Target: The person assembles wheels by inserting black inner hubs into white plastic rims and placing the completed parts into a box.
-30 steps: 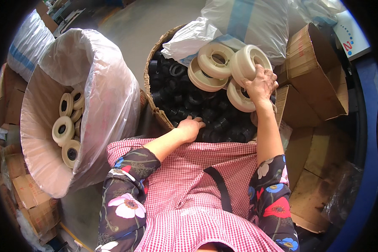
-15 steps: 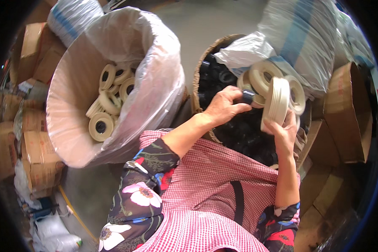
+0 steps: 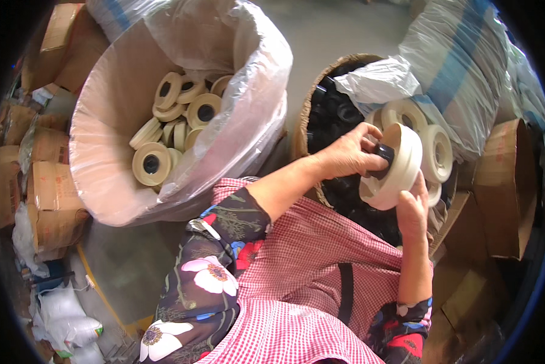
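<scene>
My left hand is closed on a short black plastic sleeve, whose end sits at the centre of a cream wheel-shaped ring. My right hand grips that ring by its lower right rim and holds it tilted. Both hands are above a round bin of black parts. More cream rings lie at the bin's right side, behind the held one. How deep the sleeve sits in the ring is hidden by my fingers.
To the left stands a large bin lined with clear plastic, holding several cream rings with black centres. Full plastic sacks stand at the far right. Cardboard boxes flank both sides.
My left hand has brought the black sleeve right, against the cream ring's centre. The ring has turned so its open face points toward that hand. The whole view has shifted slightly.
</scene>
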`<state>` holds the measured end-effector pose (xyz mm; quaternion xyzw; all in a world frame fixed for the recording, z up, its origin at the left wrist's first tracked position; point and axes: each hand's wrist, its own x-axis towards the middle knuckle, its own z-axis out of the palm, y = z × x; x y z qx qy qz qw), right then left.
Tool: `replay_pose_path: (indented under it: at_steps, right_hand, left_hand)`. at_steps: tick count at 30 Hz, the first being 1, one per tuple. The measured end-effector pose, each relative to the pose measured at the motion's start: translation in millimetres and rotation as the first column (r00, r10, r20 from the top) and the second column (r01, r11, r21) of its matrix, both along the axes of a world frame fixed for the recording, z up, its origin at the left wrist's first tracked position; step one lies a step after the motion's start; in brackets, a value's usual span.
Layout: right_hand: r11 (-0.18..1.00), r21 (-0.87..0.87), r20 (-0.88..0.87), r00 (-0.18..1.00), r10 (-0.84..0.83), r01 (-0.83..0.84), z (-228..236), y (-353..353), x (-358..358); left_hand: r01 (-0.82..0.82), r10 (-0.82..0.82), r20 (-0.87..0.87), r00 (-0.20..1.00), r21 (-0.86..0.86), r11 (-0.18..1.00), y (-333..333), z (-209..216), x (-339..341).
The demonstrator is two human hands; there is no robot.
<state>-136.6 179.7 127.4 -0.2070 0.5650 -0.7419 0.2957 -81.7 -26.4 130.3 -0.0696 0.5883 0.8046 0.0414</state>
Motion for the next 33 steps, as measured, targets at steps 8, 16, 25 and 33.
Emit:
replay_pose_path:
  at_steps: [8,16,25,33]
  right_hand:
    - [0.983,0.183,-0.768,0.623,0.151,-0.013,14,-8,-3]
    - [0.996,0.085,-0.147,0.988,0.054,-0.042,7,-1,-6]
    - [0.758,0.487,-0.698,0.715,0.039,0.434,-17,2,-7]
    - [0.871,0.149,0.537,0.778,0.327,-0.469,1,3,-38]
  left_hand:
    - [0.236,-0.263,0.021,0.964,0.385,0.892,-10,-17,-4]
    - [0.115,-0.131,-0.107,0.986,-0.144,0.983,1,-6,-2]
    - [0.144,-0.153,-0.12,0.981,-0.083,0.986,14,-10,-10]
    - [0.093,-0.118,-0.144,0.982,-0.164,0.982,-4,-16,-4]
